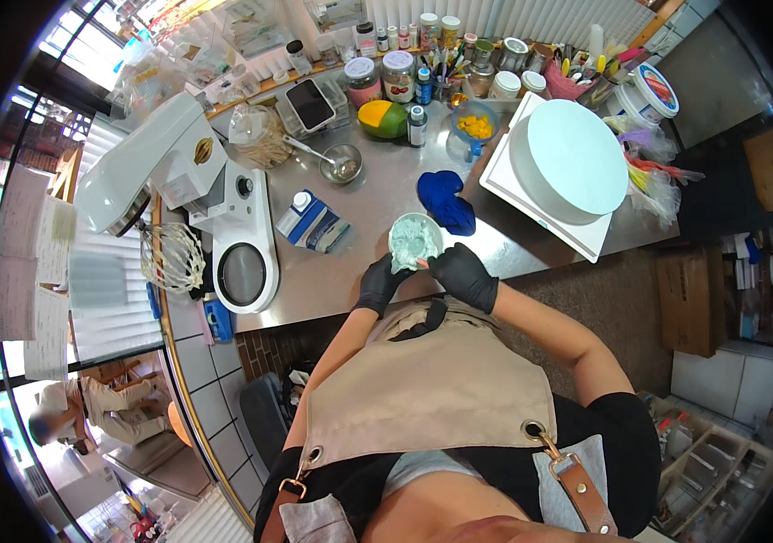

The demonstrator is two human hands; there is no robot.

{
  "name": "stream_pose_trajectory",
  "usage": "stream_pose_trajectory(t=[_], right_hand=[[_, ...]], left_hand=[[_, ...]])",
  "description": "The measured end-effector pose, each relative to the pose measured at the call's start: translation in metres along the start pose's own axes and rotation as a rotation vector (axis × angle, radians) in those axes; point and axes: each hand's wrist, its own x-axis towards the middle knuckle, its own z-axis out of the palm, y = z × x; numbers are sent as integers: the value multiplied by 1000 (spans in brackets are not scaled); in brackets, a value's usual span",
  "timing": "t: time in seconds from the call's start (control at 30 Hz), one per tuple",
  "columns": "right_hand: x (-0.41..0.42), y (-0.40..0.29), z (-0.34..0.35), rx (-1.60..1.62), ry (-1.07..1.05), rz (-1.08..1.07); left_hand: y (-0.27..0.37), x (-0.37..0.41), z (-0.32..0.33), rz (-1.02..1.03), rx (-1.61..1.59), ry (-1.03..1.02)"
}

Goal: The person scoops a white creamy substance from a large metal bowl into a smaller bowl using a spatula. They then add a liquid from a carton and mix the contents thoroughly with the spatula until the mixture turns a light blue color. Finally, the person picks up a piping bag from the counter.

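My left hand (383,283), in a black glove, holds a small white bowl (439,231) from its near left side, close to the table's front edge. Pale mint cream (413,237) fills the bowl and smears over its near rim. My right hand (466,277), also gloved in black, is closed at the bowl's near right rim around a small pinkish-orange utensil (422,263). Most of that utensil is hidden by the glove and cream. Just beyond the bowl lies a crumpled dark blue cloth (447,203). Further right, a smooth pale mint cylinder (571,159), apparently a frosted cake, rests on a white square base (593,243).
To the left stand a white stand mixer (245,237) with a cream-coated whisk (172,254) and a blue-white carton (315,224). Behind are a metal bowl (341,165), a mango (384,120), a blue cup of yellow cubes (474,125) and several jars (398,76). A person (105,410) is beyond the window.
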Motion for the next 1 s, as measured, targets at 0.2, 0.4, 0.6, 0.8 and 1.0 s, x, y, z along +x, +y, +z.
stream_pose_trajectory(t=[0.2, 0.4, 0.6, 0.8, 1.0], right_hand=[[-22, 46, 20, 506, -56, 290], [-7, 24, 34, 1152, -205, 477], [-9, 3, 24, 27, 94, -3], [8, 33, 45, 490, 322, 210], [23, 52, 7, 377, 312, 122]], left_hand=[[0, -1, -8, -47, 151, -21], [-20, -8, 6, -19, -2, 110], [2, -1, -3, -50, 51, 22], [7, -1, -3, -48, 20, 14], [-7, -10, -7, -15, 16, 47]])
